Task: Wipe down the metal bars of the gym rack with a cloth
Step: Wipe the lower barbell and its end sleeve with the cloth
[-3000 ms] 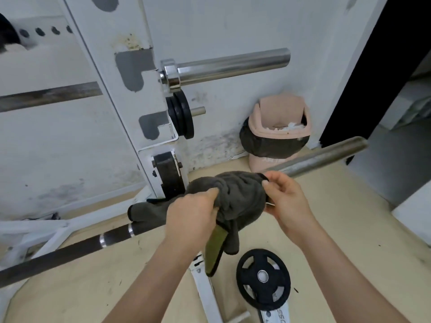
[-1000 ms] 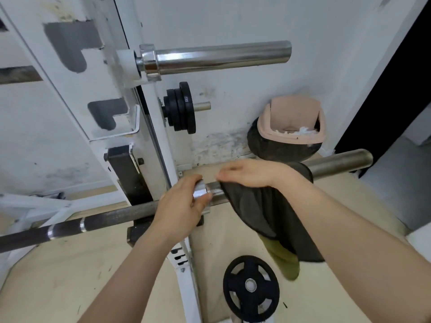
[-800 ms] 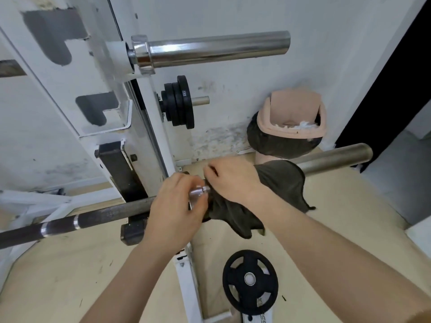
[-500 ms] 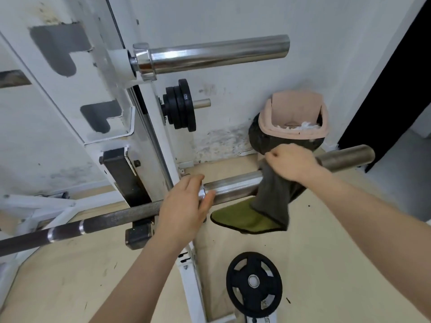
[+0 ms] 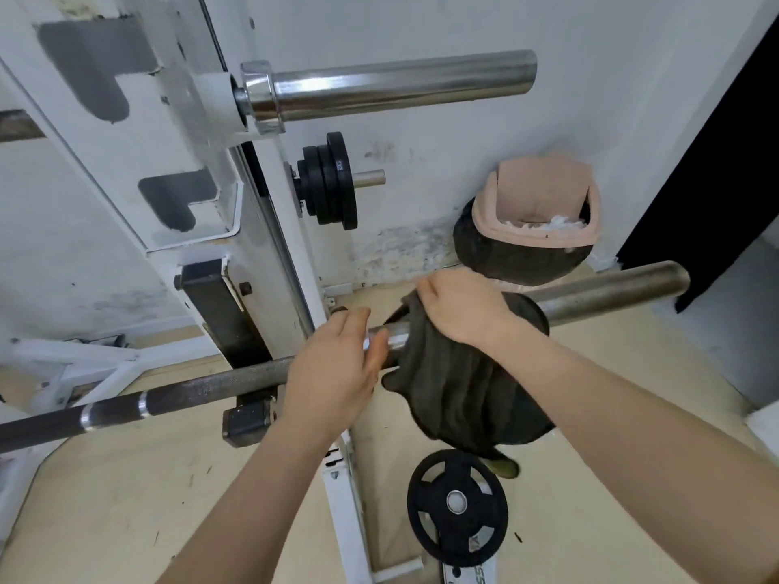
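Far left first: the long dark knurled steel barbell [image 5: 202,383], silver rings on its shaft, runs in low across the frame. It crosses the black bracket [image 5: 219,318] on the white-painted steel rack upright [image 5: 253,229] and seems to rest there, a handy height for cleaning.

Now the left hand [image 5: 333,373]. Its fingers are wrapped over the bar right where the shaft meets the sleeve, in a firm grasp. The likely reason is that a bar like this can roll or its sleeve can spin under a rubbing cloth, so this hand pins it.

Above, the bright chrome upper bar [image 5: 396,86] juts from the upright with nothing touching it. Below that, small black plates [image 5: 329,183] sit stacked on a storage peg.

Moving right, here's the action! The dark grey-olive cloth [image 5: 459,389] is draped over the barbell's dull grey sleeve [image 5: 611,292] and hangs well down the near side. The right hand [image 5: 459,309] clamps it from above, fingers curled round cloth and metal together. Draped that way, I'd say it covers the top and front of the tube in one pass.

Beneath, a round black weight plate [image 5: 457,505] lies flat on the floor. Further right, a pink swing-lid bin [image 5: 543,196] stands against the wall. The sleeve's bare end pokes out past the cloth, and that stretch looks like the part left to wipe.
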The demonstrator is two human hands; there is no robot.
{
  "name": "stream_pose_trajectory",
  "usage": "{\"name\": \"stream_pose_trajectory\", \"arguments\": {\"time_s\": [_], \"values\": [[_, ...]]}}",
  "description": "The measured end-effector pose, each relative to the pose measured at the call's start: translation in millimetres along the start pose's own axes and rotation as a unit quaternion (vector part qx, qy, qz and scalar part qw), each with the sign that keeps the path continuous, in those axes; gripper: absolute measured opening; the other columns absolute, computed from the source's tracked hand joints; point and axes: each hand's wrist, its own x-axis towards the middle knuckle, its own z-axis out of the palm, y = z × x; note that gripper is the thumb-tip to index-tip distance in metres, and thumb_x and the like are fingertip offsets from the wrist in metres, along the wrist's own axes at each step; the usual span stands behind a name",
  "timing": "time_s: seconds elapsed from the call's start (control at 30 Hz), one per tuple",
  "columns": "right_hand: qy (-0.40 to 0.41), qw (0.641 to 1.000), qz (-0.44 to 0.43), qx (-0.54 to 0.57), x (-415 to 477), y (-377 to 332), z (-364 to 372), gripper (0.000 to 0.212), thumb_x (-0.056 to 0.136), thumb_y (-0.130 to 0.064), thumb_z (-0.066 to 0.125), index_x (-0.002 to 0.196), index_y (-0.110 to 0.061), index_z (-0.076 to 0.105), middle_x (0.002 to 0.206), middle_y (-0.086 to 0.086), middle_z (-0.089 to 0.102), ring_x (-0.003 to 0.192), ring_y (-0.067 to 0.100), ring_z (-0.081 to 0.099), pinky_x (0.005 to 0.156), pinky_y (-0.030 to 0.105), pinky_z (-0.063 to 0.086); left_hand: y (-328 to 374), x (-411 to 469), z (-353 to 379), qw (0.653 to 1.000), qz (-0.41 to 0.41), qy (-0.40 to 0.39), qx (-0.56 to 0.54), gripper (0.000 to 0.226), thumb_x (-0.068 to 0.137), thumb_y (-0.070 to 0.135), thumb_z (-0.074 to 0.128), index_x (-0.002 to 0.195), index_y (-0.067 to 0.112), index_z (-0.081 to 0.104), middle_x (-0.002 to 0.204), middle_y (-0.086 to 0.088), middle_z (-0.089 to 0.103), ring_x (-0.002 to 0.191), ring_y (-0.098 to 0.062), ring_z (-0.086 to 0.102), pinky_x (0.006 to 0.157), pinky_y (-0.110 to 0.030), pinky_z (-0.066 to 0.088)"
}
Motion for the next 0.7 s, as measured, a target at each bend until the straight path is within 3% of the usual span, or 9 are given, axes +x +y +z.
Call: {"name": "stream_pose_trajectory", "arguments": {"time_s": [0.07,0.17,0.23,0.3,0.4,0.47,0.53,0.63,0.7], "values": [[0.015,0.994,0.099,-0.044,1,50,-17,0.042,0.099,-0.034,0.031,0.085,-0.014,0.066,0.098,0.016,0.068,0.091,0.035,0.062,0.073,0.037,0.046,-4,-14,-5,0.998,0.047,0.026,-0.036,0.044,0.1,0.039,0.04,0.136,0.016,0.052,0.134,0.001,0.053,0.122,-0.015,0.048,0.099,-0.025,0.036],[0.058,0.974,0.202,-0.08,-6,95,-38,0.047,0.101,-0.032,0.029,0.09,-0.006,0.067,0.103,0.023,0.068,0.096,0.039,0.062,0.082,0.042,0.048,-9,-34,-16,0.989,0.071,0.073,-0.111,0.038,0.098,0.041,0.039,0.106,0.023,0.071,0.113,0.012,0.063,0.108,-0.004,0.053,0.088,-0.02,0.04],[0.073,0.977,0.184,-0.075,-7,70,-32,0.045,0.1,-0.033,0.03,0.089,-0.009,0.066,0.098,0.02,0.069,0.091,0.038,0.063,0.076,0.042,0.047,-4,-29,-22,0.985,0.058,0.095,-0.129,0.035,0.098,0.041,0.037,0.094,0.026,0.068,0.095,0.015,0.062,0.093,-0.003,0.052,0.075,-0.022,0.038],[0.056,0.992,0.093,-0.056,-10,15,-13,0.034,0.098,-0.031,0.037,0.086,-0.014,0.065,0.089,0.015,0.069,0.082,0.035,0.063,0.065,0.038,0.044,4,-9,-21,0.99,0.04,0.101,-0.095,0.033,0.1,0.036,0.036,0.106,0.023,0.066,0.102,0.008,0.062,0.099,-0.011,0.052,0.079,-0.025,0.037],[0.065,0.995,-0.051,-0.058,-23,-38,8,0.023,0.096,-0.029,0.046,0.087,-0.018,0.064,0.079,0.009,0.068,0.072,0.032,0.063,0.055,0.031,0.033,18,17,-11,1.0,-0.007,0.012,0.019,0.043,0.099,0.041,0.026,0.111,0.019,0.061,0.11,-0.002,0.062,0.104,-0.024,0.052,0.086,-0.038,0.045],[0.082,0.992,-0.081,-0.044,-25,-20,5,0.029,0.1,-0.031,0.04,0.091,-0.016,0.062,0.079,0.011,0.068,0.072,0.034,0.064,0.056,0.035,0.038,24,16,-1,0.993,-0.031,-0.023,0.116,0.048,0.098,0.046,0.022,0.108,0.019,0.06,0.103,-0.004,0.06,0.1,-0.027,0.052,0.079,-0.041,0.048],[0.082,0.995,-0.056,-0.031,-24,18,-3,0.034,0.101,-0.034,0.035,0.09,-0.016,0.061,0.081,0.015,0.068,0.074,0.037,0.064,0.062,0.039,0.045,25,5,3,0.987,-0.027,-0.014,0.16,0.048,0.097,0.046,0.024,0.111,0.018,0.06,0.105,-0.004,0.059,0.102,-0.026,0.051,0.081,-0.039,0.047],[0.102,0.991,0.052,-0.07,-22,90,-20,0.038,0.101,-0.037,0.032,0.094,-0.018,0.063,0.093,0.02,0.069,0.087,0.041,0.064,0.072,0.044,0.048,24,-15,1,0.984,0.018,0.028,0.174,0.043,0.098,0.042,0.038,0.119,0.013,0.061,0.121,-0.007,0.06,0.112,-0.027,0.053,0.092,-0.039,0.042],[0.092,0.984,0.128,-0.086,-25,134,-37,0.041,0.102,-0.035,0.03,0.092,-0.013,0.063,0.1,0.023,0.068,0.094,0.042,0.062,0.079,0.047,0.047,26,-30,1,0.979,0.045,0.066,0.187,0.038,0.094,0.038,0.044,0.109,0.011,0.066,0.113,-0.009,0.064,0.105,-0.029,0.056,0.09,-0.041,0.042]]}}
